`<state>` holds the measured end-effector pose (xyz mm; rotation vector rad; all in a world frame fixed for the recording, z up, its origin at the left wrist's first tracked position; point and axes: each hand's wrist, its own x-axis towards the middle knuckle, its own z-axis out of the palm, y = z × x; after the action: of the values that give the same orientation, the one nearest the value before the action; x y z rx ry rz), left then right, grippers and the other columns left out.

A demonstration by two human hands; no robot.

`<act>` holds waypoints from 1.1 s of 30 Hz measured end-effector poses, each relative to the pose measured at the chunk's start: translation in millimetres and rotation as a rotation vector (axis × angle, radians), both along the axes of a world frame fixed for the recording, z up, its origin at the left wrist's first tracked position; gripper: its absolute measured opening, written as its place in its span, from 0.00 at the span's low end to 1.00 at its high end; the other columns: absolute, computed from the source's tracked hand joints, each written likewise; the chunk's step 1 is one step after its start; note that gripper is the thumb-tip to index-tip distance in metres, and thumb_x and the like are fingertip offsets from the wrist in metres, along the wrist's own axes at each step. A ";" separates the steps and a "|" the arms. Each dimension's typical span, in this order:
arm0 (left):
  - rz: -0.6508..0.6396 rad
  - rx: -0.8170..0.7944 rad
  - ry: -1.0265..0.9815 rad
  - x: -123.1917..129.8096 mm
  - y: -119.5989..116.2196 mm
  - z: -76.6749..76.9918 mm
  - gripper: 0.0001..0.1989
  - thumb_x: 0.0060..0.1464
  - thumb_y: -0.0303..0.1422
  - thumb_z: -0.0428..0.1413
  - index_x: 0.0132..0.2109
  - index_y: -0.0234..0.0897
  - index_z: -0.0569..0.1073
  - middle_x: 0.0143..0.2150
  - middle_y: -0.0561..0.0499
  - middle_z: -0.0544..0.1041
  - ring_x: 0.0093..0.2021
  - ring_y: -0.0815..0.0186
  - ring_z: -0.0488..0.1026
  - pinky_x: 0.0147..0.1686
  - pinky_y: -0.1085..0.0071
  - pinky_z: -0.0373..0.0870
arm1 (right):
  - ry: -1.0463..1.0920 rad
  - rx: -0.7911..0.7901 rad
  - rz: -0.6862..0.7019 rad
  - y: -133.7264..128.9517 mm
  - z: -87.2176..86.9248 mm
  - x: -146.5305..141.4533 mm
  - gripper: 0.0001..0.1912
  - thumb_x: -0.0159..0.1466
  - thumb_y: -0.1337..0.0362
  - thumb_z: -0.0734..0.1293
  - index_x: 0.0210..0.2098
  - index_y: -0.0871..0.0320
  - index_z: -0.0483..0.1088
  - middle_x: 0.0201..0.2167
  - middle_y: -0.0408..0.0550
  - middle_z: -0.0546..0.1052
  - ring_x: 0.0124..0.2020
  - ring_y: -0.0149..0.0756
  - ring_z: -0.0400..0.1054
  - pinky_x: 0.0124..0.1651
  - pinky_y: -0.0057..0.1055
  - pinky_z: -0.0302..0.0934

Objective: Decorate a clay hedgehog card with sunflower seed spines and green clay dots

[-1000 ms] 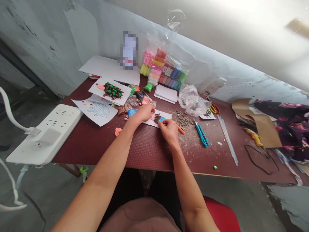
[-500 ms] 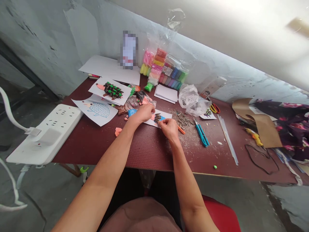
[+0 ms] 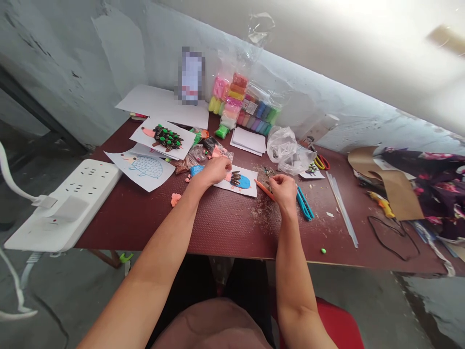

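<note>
Beside the right hand point(image 3: 284, 192), orange stick point(image 3: 264, 189), teal cutter point(image 3: 304, 204)

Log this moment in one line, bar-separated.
left hand: at left end of white card | right hand: at loose seeds | card seeds: left of blue patch | teal cutter: beside right hand

I see two bare arms stretched forward. The left arm point(image 3: 160, 237) slants toward the small white paper card with a round blue shape point(image 3: 251, 173). The left hand point(image 3: 217, 170) is at the card's left end, with its fingers curled down. The right arm point(image 3: 295, 257) bends a little at the elbow. The right hand point(image 3: 285, 190) is right of the card, fingers bunched in.
</note>
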<state>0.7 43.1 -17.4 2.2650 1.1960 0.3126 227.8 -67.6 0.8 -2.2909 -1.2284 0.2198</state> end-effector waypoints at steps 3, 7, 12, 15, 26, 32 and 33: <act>0.004 -0.013 0.005 0.5 -1.4 2.6 0.18 0.60 0.19 0.53 0.51 0.30 0.83 0.50 0.39 0.85 0.52 0.55 0.81 0.52 0.67 0.73 | -0.120 -0.063 -0.046 4.7 6.2 12.5 0.14 0.61 0.64 0.66 0.39 0.59 0.85 0.38 0.55 0.86 0.38 0.44 0.77 0.43 0.34 0.64; 0.025 0.002 0.016 1.5 -0.7 2.0 0.18 0.62 0.20 0.53 0.52 0.32 0.83 0.53 0.38 0.85 0.56 0.54 0.80 0.56 0.65 0.73 | -0.182 -0.169 -0.003 17.5 11.9 10.6 0.14 0.66 0.63 0.66 0.44 0.57 0.85 0.45 0.56 0.86 0.47 0.48 0.78 0.49 0.36 0.66; 0.061 0.008 0.013 1.6 0.3 0.8 0.19 0.64 0.21 0.52 0.55 0.33 0.82 0.56 0.39 0.84 0.59 0.54 0.79 0.58 0.64 0.73 | -0.255 -0.293 0.001 38.7 14.0 -1.9 0.17 0.70 0.59 0.67 0.50 0.60 0.83 0.50 0.63 0.83 0.55 0.54 0.77 0.56 0.41 0.67; 0.062 0.013 0.017 2.3 0.7 0.7 0.19 0.63 0.20 0.52 0.55 0.34 0.83 0.56 0.40 0.84 0.58 0.54 0.79 0.59 0.63 0.73 | -0.270 -0.387 -0.016 46.5 13.6 -4.1 0.18 0.71 0.59 0.66 0.51 0.63 0.82 0.51 0.68 0.82 0.55 0.58 0.77 0.57 0.45 0.68; 0.040 0.053 0.037 4.6 2.8 -3.1 0.17 0.63 0.21 0.53 0.50 0.34 0.85 0.55 0.39 0.84 0.57 0.53 0.79 0.59 0.61 0.75 | -0.290 -0.372 0.001 43.1 15.2 0.2 0.15 0.68 0.67 0.64 0.49 0.61 0.80 0.49 0.65 0.82 0.53 0.54 0.77 0.55 0.41 0.66; 0.026 0.078 0.055 4.0 3.9 -6.0 0.17 0.63 0.22 0.53 0.50 0.35 0.84 0.54 0.40 0.84 0.57 0.54 0.79 0.57 0.61 0.74 | 0.030 -0.046 0.173 42.8 7.4 -1.2 0.07 0.58 0.65 0.67 0.32 0.59 0.77 0.32 0.51 0.81 0.35 0.40 0.73 0.40 0.32 0.62; 0.026 0.084 0.057 4.0 4.1 -6.9 0.17 0.63 0.22 0.53 0.50 0.35 0.84 0.54 0.40 0.84 0.57 0.54 0.79 0.57 0.62 0.74 | 0.133 -0.009 0.221 42.7 4.9 -3.7 0.06 0.56 0.65 0.66 0.30 0.59 0.76 0.30 0.49 0.80 0.32 0.38 0.71 0.38 0.31 0.60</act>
<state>4.7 47.3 -24.3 2.3466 1.2635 0.3160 224.1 -24.9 5.7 -2.1086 -1.4120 0.4502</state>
